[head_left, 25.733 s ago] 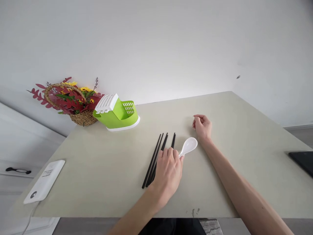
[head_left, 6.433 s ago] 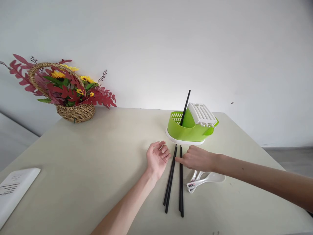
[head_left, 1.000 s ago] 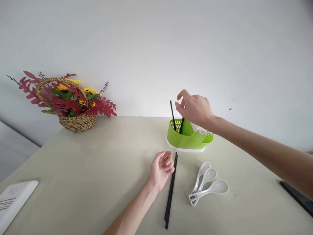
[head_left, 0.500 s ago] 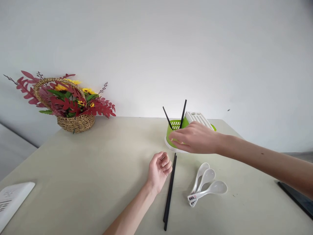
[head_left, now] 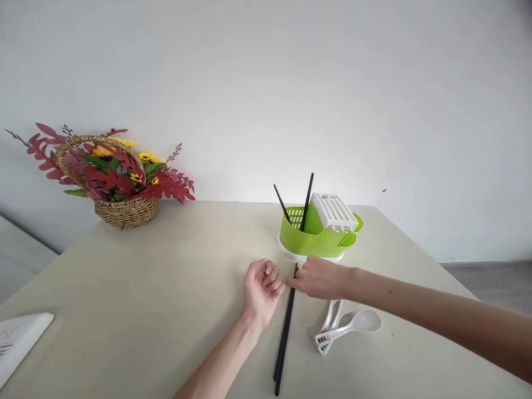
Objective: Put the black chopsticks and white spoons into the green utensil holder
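My left hand (head_left: 262,291) rests palm up on the table, its fingers loosely curled with nothing in them. Just right of it, a pair of black chopsticks (head_left: 284,338) lies lengthwise. Over their far end is my right hand (head_left: 318,277), thumb and fingers apart; whether it touches them I cannot tell. Behind that hand stands a green and white utensil holder (head_left: 307,242). Two black chopsticks (head_left: 306,202) lean apart in its left compartment. Several white spoons (head_left: 349,327) lie in an overlapping pile below my right forearm, which partly covers their bowls.
A wicker basket (head_left: 127,213) of red leaves and yellow flowers stands at the back left, near the wall. At the left front edge lies a white flat object (head_left: 25,341), partly out of view. The table's right edge slopes past my right forearm.
My right hand has come down and toward me from the utensil holder to the lying chopsticks, uncovering the holder. My left hand has barely moved. The view has shifted slightly.
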